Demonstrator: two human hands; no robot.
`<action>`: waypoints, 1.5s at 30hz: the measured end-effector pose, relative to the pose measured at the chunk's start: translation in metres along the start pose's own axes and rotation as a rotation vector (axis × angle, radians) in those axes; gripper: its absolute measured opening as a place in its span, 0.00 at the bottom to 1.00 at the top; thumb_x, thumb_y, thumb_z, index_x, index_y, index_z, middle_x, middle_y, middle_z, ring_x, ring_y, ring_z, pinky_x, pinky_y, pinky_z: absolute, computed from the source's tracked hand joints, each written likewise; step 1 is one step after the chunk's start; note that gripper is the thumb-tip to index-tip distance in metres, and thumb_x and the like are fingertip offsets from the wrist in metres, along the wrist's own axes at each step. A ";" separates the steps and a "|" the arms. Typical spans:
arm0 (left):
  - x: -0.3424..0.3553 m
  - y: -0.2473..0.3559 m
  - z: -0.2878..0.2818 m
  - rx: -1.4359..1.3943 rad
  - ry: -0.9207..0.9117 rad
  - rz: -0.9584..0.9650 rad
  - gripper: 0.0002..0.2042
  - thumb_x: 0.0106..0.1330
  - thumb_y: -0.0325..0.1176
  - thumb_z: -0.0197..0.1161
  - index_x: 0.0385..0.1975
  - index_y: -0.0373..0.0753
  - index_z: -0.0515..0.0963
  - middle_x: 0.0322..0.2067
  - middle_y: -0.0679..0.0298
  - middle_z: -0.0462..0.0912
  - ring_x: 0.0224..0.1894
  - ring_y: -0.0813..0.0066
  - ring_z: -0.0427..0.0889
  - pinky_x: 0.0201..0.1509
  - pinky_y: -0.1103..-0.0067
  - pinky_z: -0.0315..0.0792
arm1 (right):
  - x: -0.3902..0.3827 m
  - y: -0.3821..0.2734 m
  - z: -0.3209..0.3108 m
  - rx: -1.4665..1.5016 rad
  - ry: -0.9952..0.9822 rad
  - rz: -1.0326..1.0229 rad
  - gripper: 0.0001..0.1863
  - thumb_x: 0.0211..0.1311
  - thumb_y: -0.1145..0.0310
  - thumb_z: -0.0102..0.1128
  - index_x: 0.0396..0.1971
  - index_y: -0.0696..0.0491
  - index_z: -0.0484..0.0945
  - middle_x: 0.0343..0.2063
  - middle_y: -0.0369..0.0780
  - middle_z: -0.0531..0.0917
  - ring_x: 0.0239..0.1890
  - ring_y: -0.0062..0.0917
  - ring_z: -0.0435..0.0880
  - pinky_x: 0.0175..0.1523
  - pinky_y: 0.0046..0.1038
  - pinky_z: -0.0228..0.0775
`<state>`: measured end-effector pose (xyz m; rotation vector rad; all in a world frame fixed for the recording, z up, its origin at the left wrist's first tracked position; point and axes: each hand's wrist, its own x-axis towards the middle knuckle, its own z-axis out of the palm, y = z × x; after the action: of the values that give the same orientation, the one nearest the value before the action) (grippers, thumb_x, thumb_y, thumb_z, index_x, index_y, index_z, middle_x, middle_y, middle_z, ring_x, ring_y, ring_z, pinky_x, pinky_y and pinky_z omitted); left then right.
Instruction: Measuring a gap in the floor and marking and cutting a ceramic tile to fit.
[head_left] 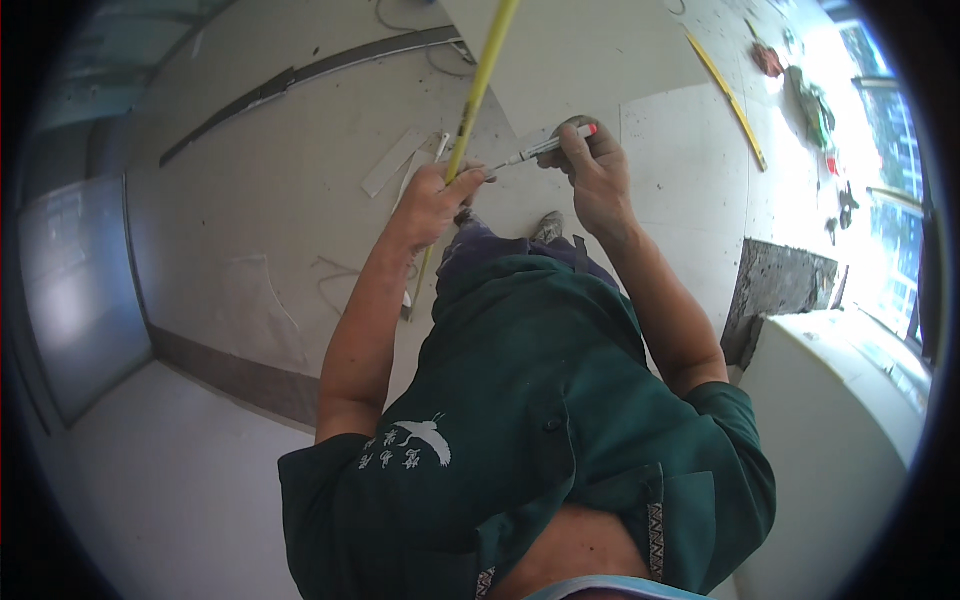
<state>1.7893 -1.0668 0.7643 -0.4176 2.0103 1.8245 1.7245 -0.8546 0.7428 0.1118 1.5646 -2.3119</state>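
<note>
one marker (533,152), board edge (630,98), wide floor (270,200)

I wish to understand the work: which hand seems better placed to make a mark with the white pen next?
Probably the right hand: it holds the white pen, narrow end toward the left hand, which is occupied gripping the yellow strip.

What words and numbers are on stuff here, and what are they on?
Green shirt: small white characters beside a white bird; I don't copy out printed words.
Yellow strip in the left hand: dark marks, too small to read.
White pen with a red end, in the right hand: any print is too small to read.
I see no other readable text.
</note>
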 end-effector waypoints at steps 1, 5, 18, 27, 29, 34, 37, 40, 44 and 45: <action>0.001 -0.001 -0.001 0.006 0.003 -0.007 0.15 0.69 0.42 0.60 0.40 0.34 0.80 0.20 0.75 0.68 0.21 0.87 0.63 0.24 0.85 0.57 | 0.002 0.003 0.005 -0.011 -0.028 0.013 0.10 0.69 0.64 0.56 0.39 0.56 0.75 0.29 0.37 0.81 0.31 0.20 0.81 0.39 0.21 0.71; 0.008 -0.037 -0.018 0.031 0.013 -0.005 0.14 0.69 0.41 0.60 0.39 0.35 0.81 0.20 0.74 0.70 0.23 0.87 0.65 0.25 0.84 0.60 | 0.009 0.017 0.009 -0.325 -0.200 0.101 0.09 0.66 0.67 0.59 0.36 0.58 0.77 0.27 0.37 0.82 0.32 0.22 0.82 0.38 0.25 0.73; -0.015 -0.123 -0.103 0.276 0.074 0.189 0.14 0.64 0.42 0.60 0.35 0.36 0.81 0.27 0.50 0.81 0.32 0.49 0.80 0.40 0.64 0.72 | 0.030 0.084 0.095 -1.081 -0.684 0.046 0.10 0.61 0.70 0.55 0.36 0.60 0.80 0.30 0.49 0.82 0.33 0.40 0.84 0.38 0.33 0.74; 0.017 -0.225 -0.128 0.357 0.370 -0.045 0.13 0.64 0.41 0.59 0.39 0.39 0.80 0.35 0.49 0.82 0.40 0.48 0.81 0.47 0.61 0.73 | 0.079 0.168 0.100 -1.136 -0.478 0.224 0.21 0.61 0.68 0.60 0.54 0.57 0.73 0.37 0.45 0.82 0.39 0.28 0.82 0.45 0.30 0.74; 0.020 -0.280 -0.132 0.337 0.427 -0.126 0.13 0.64 0.41 0.59 0.41 0.39 0.80 0.36 0.48 0.82 0.40 0.48 0.80 0.48 0.61 0.73 | 0.079 0.177 0.077 -1.053 -0.276 0.384 0.20 0.64 0.64 0.58 0.53 0.58 0.75 0.36 0.42 0.82 0.36 0.26 0.83 0.37 0.27 0.76; 0.002 -0.384 -0.161 0.196 0.403 -0.489 0.17 0.59 0.45 0.57 0.33 0.34 0.80 0.28 0.46 0.82 0.35 0.48 0.82 0.41 0.60 0.73 | 0.062 0.179 -0.029 -1.082 -0.048 0.799 0.21 0.67 0.59 0.54 0.52 0.58 0.74 0.36 0.41 0.81 0.32 0.25 0.82 0.32 0.24 0.74; -0.017 -0.420 -0.172 0.063 0.381 -0.656 0.19 0.63 0.47 0.55 0.38 0.34 0.79 0.34 0.43 0.82 0.40 0.46 0.82 0.44 0.58 0.74 | 0.036 0.160 -0.075 -1.110 0.147 0.843 0.21 0.67 0.59 0.56 0.51 0.59 0.74 0.35 0.42 0.81 0.30 0.26 0.83 0.29 0.25 0.75; -0.018 -0.442 -0.162 -0.063 0.468 -0.739 0.21 0.64 0.48 0.55 0.39 0.34 0.79 0.33 0.43 0.82 0.40 0.45 0.82 0.45 0.57 0.73 | 0.022 0.137 -0.084 -1.093 0.327 0.840 0.21 0.66 0.60 0.57 0.50 0.60 0.75 0.33 0.42 0.81 0.28 0.26 0.83 0.27 0.24 0.75; -0.047 -0.506 -0.127 -0.101 0.479 -0.698 0.21 0.65 0.48 0.55 0.40 0.34 0.79 0.34 0.43 0.82 0.41 0.44 0.81 0.46 0.58 0.73 | 0.023 0.129 -0.078 -1.084 0.312 0.805 0.20 0.66 0.60 0.56 0.51 0.60 0.75 0.33 0.42 0.81 0.28 0.25 0.83 0.27 0.24 0.75; -0.049 -0.513 -0.119 -0.160 0.555 -0.727 0.21 0.65 0.48 0.55 0.40 0.33 0.79 0.35 0.42 0.82 0.42 0.44 0.81 0.47 0.59 0.72 | 0.023 0.128 -0.075 -1.079 0.294 0.797 0.20 0.66 0.60 0.56 0.50 0.60 0.75 0.33 0.42 0.81 0.27 0.24 0.83 0.28 0.24 0.75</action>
<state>2.0631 -1.2421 0.3467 -1.6054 1.6542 1.4791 1.7348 -0.8338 0.5942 0.6586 2.1504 -0.7317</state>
